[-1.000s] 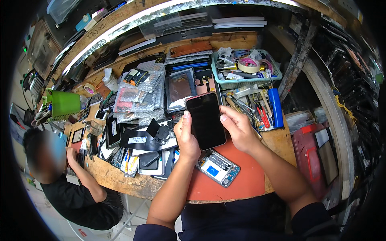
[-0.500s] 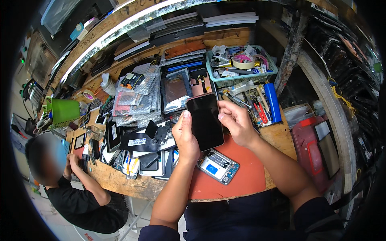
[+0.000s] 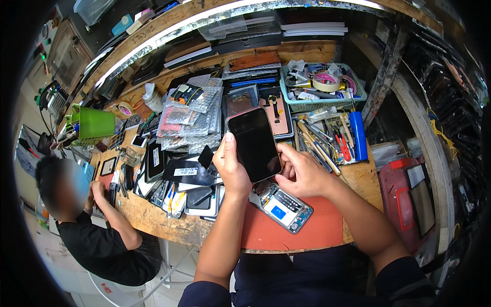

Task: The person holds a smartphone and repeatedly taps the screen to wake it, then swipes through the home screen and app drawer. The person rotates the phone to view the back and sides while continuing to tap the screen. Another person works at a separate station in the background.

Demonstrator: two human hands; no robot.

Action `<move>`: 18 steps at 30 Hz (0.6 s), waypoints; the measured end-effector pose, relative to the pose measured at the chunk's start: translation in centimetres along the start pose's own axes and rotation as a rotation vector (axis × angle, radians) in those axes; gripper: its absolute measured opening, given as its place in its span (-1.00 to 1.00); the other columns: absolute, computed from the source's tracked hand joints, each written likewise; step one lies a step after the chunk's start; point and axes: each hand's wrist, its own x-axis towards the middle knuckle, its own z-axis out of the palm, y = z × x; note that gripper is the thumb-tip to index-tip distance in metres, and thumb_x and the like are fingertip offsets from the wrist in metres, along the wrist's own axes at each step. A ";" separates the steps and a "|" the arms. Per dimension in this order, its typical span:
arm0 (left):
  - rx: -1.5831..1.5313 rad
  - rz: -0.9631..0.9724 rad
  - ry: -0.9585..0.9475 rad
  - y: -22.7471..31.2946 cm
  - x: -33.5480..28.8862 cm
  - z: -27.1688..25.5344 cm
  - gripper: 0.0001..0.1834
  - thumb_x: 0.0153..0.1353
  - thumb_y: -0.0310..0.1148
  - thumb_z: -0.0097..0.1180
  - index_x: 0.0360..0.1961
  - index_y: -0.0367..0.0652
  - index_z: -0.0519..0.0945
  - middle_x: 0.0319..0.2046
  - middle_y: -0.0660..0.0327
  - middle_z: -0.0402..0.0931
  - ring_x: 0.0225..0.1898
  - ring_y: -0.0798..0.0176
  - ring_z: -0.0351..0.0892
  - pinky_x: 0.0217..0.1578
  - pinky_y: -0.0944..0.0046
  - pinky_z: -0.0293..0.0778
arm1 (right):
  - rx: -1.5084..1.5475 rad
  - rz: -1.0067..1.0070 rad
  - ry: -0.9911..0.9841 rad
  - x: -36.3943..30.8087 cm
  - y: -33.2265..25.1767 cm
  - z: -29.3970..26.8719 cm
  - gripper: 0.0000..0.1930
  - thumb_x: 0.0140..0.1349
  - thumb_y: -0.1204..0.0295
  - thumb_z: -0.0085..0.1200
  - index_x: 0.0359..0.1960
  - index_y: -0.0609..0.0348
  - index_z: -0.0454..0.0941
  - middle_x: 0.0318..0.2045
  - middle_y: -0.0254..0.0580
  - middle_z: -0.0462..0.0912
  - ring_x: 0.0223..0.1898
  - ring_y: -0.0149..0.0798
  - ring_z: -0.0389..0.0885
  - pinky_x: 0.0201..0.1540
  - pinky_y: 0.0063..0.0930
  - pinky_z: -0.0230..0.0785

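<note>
A smartphone (image 3: pixel 254 146) with a dark screen is held up over the red-orange mat (image 3: pixel 325 225), tilted slightly to the left. My left hand (image 3: pixel 232 169) is closed around its left edge, thumb along the side of the screen. At the lower right edge of the same phone, my right hand (image 3: pixel 303 173) has its thumb and curled fingers against the side. Below, an opened phone (image 3: pixel 284 207) lies on the mat, its battery and circuit board exposed; its upper left part is partly hidden by my hands and the held phone.
Bubble-wrapped packets (image 3: pixel 186 112) are stacked at the back left, with loose phone parts (image 3: pixel 197 194) in front. A teal basket (image 3: pixel 327 105) of tapes and tubes stands back right; hand tools (image 3: pixel 322 146) lie before it. At left, a person (image 3: pixel 102 235) works beside a green bin (image 3: pixel 94 123).
My right hand has slid down from the phone's upper right side to its lower right edge, fingers more curled. The held phone leans more to the left. The whole view has shifted slightly.
</note>
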 end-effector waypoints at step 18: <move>0.076 0.003 0.002 0.2 -0.2 0.3 -0.62 0.59 -0.27 -0.14 -0.42 -0.21 0.45 -0.41 0.41 0.39 -0.34 0.55 0.25 -0.26 0.47 0.27 | -0.033 0.040 -0.030 0.0 -0.2 -0.4 -0.41 0.13 0.55 0.32 0.16 0.31 0.28 -0.48 -0.25 0.57 -0.49 -0.39 0.70 -0.47 -0.51 0.51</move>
